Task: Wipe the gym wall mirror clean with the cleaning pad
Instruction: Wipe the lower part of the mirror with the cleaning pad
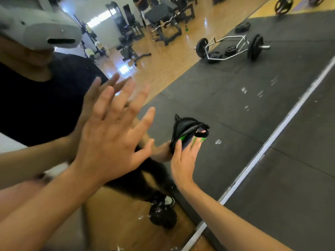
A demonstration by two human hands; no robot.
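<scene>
Two hands reach to the mirror [235, 98]. The left hand [110, 142] lies flat against the glass, fingers spread, its grip open. Right of it, the right hand [183, 160] presses the dark cleaning pad [186, 127] to the mirror, straight fingers under its strap.

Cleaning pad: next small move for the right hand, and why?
Probably slide the cleaning pad to the right across the mirror toward the nearest white smudge. The right hand already presses the pad flat on the glass, and that spot sits just beside it, with more specks further up to the right. The left hand is spread open and carries nothing.
</scene>
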